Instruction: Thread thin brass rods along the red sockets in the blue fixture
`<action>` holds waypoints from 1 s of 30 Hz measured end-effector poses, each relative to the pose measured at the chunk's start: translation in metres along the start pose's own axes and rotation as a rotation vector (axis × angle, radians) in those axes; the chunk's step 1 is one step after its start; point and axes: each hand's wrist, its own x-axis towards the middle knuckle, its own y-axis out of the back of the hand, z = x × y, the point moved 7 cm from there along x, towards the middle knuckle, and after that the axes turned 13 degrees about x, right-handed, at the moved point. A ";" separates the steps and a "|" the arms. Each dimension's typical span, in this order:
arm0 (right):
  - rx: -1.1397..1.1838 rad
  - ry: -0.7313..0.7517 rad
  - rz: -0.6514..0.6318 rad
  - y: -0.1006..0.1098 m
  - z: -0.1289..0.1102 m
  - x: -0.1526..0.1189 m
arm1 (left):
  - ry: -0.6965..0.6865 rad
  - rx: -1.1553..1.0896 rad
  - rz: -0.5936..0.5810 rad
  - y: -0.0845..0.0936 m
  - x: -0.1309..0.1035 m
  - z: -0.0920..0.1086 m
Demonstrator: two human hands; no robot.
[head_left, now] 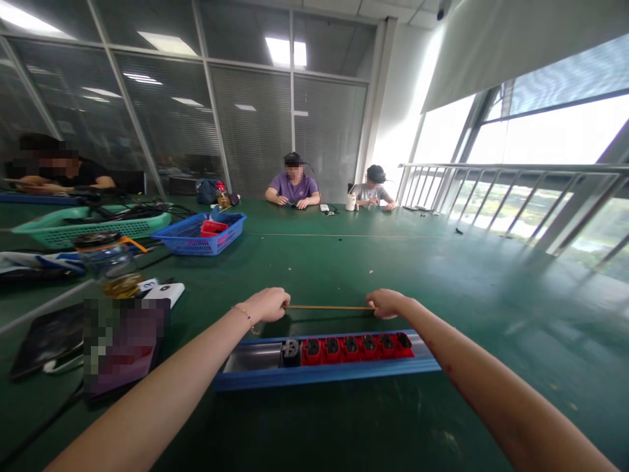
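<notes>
Above the green tabletop, a thin brass-coloured strip (328, 307) spans the gap between my two hands. Its left end is pinched in the closed fingers of my left hand (268, 304), which has a thin bracelet at the wrist. My right hand (386, 303) is closed on the other end. Just nearer to me lies a long blue power strip housing (324, 378) with a silvery inside. A row of several red socket modules (350, 349) with black tops sits in it, with one dark module (291, 353) at their left end. My right forearm covers the housing's right end.
To the left are a blue basket (196, 246) with red parts, a green basket (49, 229) of cables, a glass jar (111, 262) and a phone (130, 351). Two people (293, 183) sit across the table; another sits far left. A railing (491, 177) runs along the right.
</notes>
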 end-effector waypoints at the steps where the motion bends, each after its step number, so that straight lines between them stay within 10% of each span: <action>1: 0.026 0.012 0.018 0.005 0.004 -0.005 | -0.004 -0.033 0.011 0.007 -0.004 0.000; 9: 0.473 0.263 0.385 0.056 -0.002 -0.088 | 0.070 -0.848 0.023 0.039 -0.060 0.015; 18: 0.584 0.119 0.683 0.020 -0.007 -0.136 | 0.408 -1.060 0.274 0.007 -0.096 0.022; 30: 1.206 0.067 0.367 -0.013 0.019 -0.141 | 0.446 -0.886 0.237 -0.016 -0.105 0.029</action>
